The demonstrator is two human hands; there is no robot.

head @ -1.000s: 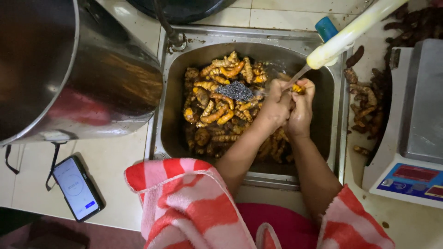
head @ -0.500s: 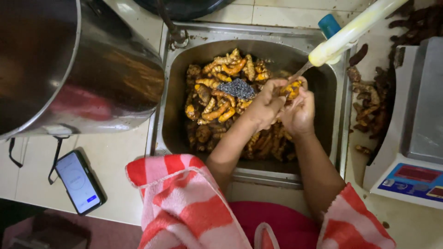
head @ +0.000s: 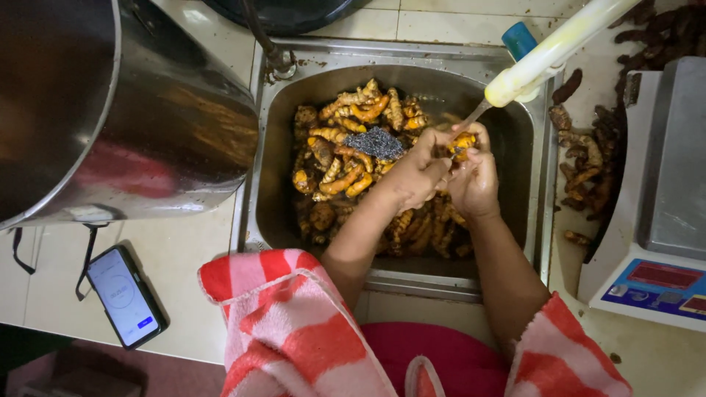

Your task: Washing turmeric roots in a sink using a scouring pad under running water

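Note:
A steel sink [head: 401,276] holds a heap of yellow-orange turmeric roots [head: 346,158] in water. Over its right half, my left hand [head: 412,175] and my right hand [head: 476,184] are pressed together around one turmeric piece [head: 462,142]. A thin stream of water from a pale yellow hose [head: 548,53] falls onto that piece. A dark grey scouring pad [head: 375,143] lies on the heap just left of my left hand. My forearms hide part of the roots below.
A large steel pot [head: 110,110] leans over the counter at left. A phone [head: 122,295] lies on the tiles near the front edge. At right stand a weighing scale [head: 662,220] and a pile of dark unwashed roots [head: 588,158].
My hands have turned the turmeric piece a little under the stream and stay over the sink's right half. The view has shifted slightly.

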